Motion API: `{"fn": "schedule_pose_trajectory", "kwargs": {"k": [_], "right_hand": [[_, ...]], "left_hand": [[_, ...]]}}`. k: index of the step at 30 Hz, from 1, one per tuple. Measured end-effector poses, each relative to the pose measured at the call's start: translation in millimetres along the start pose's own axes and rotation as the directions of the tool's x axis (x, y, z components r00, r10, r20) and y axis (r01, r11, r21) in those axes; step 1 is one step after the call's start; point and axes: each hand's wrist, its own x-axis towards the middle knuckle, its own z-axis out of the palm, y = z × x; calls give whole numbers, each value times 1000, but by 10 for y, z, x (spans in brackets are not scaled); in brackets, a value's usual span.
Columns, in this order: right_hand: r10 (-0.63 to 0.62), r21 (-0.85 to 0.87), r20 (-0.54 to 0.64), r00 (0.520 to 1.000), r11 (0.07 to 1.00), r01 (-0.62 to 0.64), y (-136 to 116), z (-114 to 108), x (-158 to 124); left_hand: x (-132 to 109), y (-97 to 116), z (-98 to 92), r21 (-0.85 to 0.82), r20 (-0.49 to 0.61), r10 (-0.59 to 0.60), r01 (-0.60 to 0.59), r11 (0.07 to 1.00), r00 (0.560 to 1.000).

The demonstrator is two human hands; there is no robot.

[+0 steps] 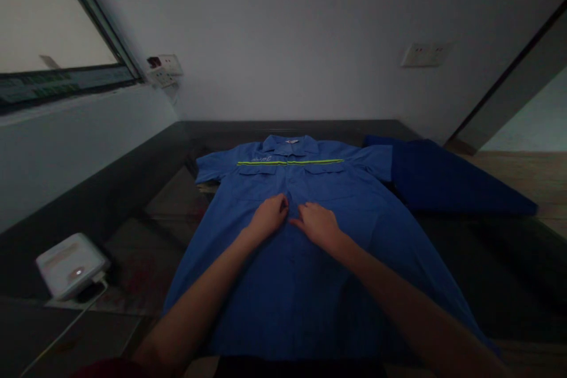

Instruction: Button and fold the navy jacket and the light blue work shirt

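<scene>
A blue short-sleeved work shirt (283,271) with a yellow-green reflective stripe across the chest lies flat, front up, collar away from me, on a dark table (146,248). Both my hands rest on the shirt's middle, at the button line. My left hand (269,217) has its fingers curled and pinched on the fabric. My right hand (318,225) lies beside it, fingers bent down onto the cloth, thumb towards the left hand. The two hands almost touch.
A darker blue garment (443,180) lies at the right, next to the shirt's sleeve. A white box-like device (71,264) with a white cable sits at the table's left edge. A wall with sockets (424,54) stands behind; a window is at the left.
</scene>
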Motion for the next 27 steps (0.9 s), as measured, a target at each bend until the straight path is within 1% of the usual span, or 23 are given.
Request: {"fn": "schedule_pose_trajectory", "kwargs": {"k": [3,6,10,13,16,18,20,23,27], "right_hand": [[60,-14,10,998,998,-60,-83,-9,-12],[74,50,28,997,996,-76,-62,4,-21],[49,147,-40,998,988,-42,57,69,-41],[59,311,-66,996,950,-35,163,130,-42],[88,505,-84,993,863,-33,250,180,-22],[102,569,-112,988,822,-20,285,204,-4],[121,581,-131,984,814,-23,301,219,9],[148,545,-129,981,837,-55,307,236,18],[180,505,-123,976,858,-94,307,272,40]], "left_hand": [[-66,-2,73,-20,-59,37,-38,999,998],[-97,-25,104,-43,-98,106,-111,993,989],[-101,-89,92,-87,-91,178,-185,979,980],[-101,-101,75,-93,-74,188,-195,976,979],[-102,-74,68,-47,-81,165,-169,985,983],[-99,-57,68,-11,-93,156,-158,987,983],[-91,-52,71,-1,-90,150,-151,989,985],[-80,-58,76,-6,-63,157,-158,987,986],[-86,-40,67,44,-52,180,-178,983,982]]}}
